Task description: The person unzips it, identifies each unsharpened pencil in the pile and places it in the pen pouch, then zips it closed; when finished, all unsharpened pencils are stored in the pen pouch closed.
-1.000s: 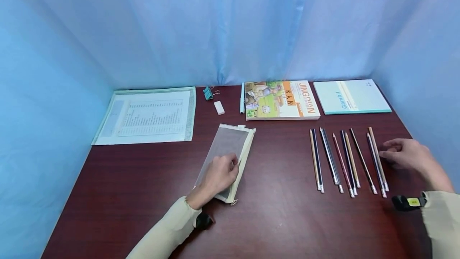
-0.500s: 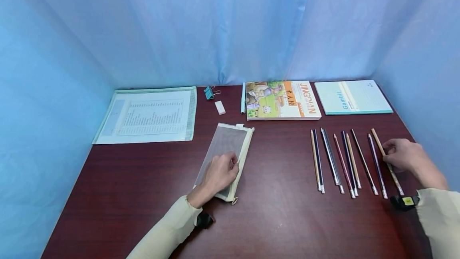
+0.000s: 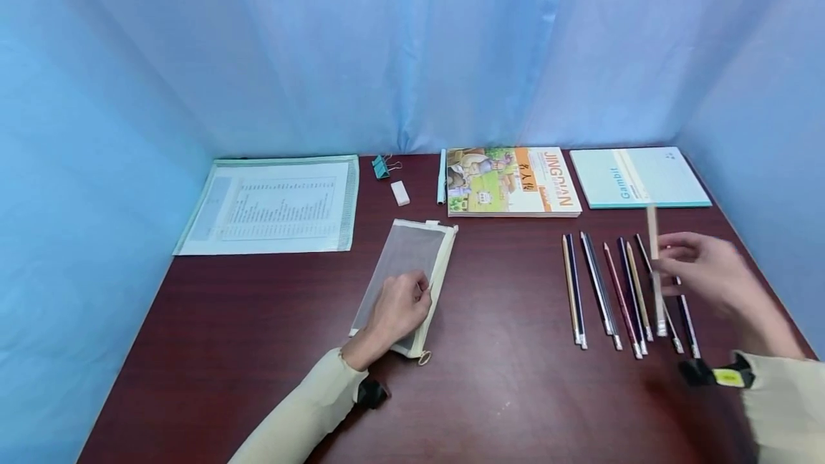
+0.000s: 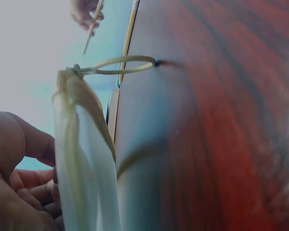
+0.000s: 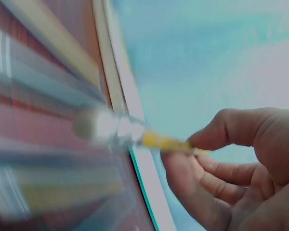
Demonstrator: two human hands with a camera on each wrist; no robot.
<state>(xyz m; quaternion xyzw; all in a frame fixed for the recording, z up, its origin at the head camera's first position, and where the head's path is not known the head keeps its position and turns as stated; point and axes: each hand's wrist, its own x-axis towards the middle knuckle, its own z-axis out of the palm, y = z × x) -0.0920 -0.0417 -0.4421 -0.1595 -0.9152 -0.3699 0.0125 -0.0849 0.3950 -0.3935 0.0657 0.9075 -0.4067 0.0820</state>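
My left hand (image 3: 396, 310) holds the zip edge of a see-through mesh pencil case (image 3: 409, 242) with cream trim. Close up in the left wrist view, curled fingers (image 4: 36, 190) lie against the case's edge, and a cream loop (image 4: 125, 65) sticks out from its end. On the right, my right hand (image 3: 709, 271) pinches a light wooden pencil (image 3: 657, 299) between thumb and fingers, raised over the row. The right wrist view shows its white eraser end (image 5: 98, 126) pointing away from the hand. Several more pencils, among them a red one (image 3: 621, 299), lie side by side beneath.
Along the back lie a mesh document pouch (image 3: 352, 199), a teal binder clip (image 3: 382, 167), a white eraser (image 3: 400, 193), a light blue pen (image 3: 441, 177), an illustrated book (image 3: 496, 181) and a pale notebook (image 3: 657, 170). Blue curtains (image 3: 322, 56) enclose the table (image 3: 258, 328).
My right hand took hold of the rightmost pencil, drew it away from its neighbour, then lifted it and moved left over the other pencils. The left hand stays on the case.
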